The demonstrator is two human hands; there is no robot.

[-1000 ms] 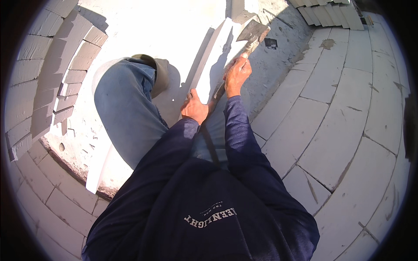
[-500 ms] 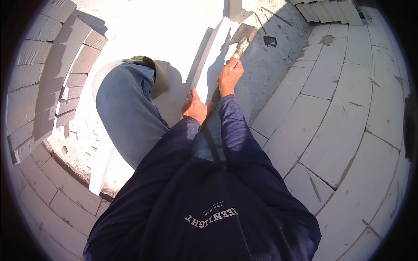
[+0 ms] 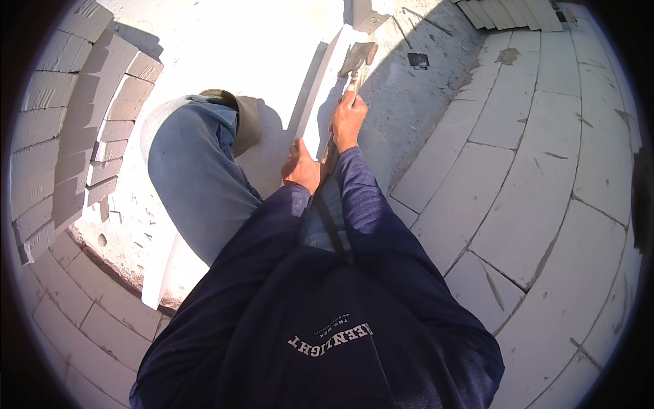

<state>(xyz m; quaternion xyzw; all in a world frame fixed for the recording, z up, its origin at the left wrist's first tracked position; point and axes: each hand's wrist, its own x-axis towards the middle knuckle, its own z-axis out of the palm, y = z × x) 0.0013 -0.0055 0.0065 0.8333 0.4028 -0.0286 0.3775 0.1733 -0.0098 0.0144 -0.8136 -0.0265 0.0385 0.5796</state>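
Hatchet-like tool: A short-handled tool (image 3: 354, 60) with a broad, dull grey blade and a reddish-brown patch at one side of its head sits over the far part of a pale block; the handle looks worn and smeared pale.
Pale block: The long, straight-edged white block (image 3: 319, 109) lies between the person's legs, pointing away from the body, its upper face bright in the sun and its left side in grey shade.
Right hand: The right hand (image 3: 349, 121) is closed around the handle below the head, thumb laid along it.
Left hand: The left hand (image 3: 301, 167) is curled over the near end of the block, holding it.
Hidden: The left fingers' undersides and the block's near end are covered; the handle's lower end fades into shadow beside the left hand.
Hard to make out: Glare washes out the ground beyond the block, and whether the blade touches it cannot be told.
Surroundings: Stacked blocks (image 3: 42, 136) stand at left, cut off by the dark rim; jointed blockwork (image 3: 518, 177) fills the right, near a small dark box (image 3: 417, 61).
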